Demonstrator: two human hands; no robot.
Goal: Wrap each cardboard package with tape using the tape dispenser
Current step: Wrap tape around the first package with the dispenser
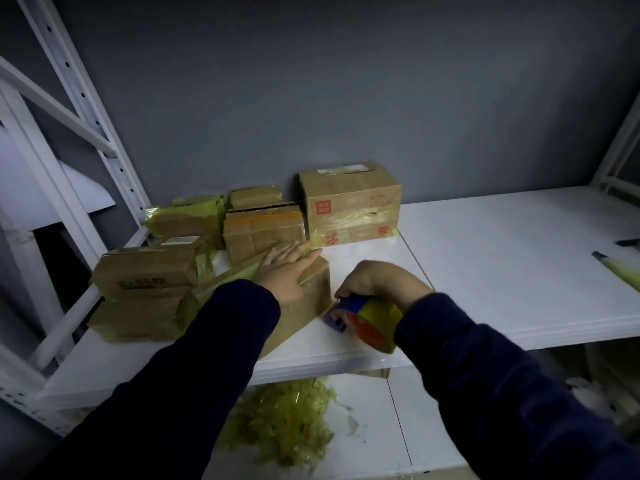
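Dark-sleeved right hand (379, 282) grips round tape dispenser (367, 322), left hand (287, 271) spread flat on glossy cardboard package (306, 311)

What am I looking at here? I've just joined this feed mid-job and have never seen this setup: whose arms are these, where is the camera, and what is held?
No machine here: a person's two bare hands, filmed by one camera worn on the head, looking down. The left hand lies flat on a cardboard package on a white shelf. The right hand grips a tape dispenser right beside that package. More taped packages stand behind; tape scraps lie on the lower shelf.
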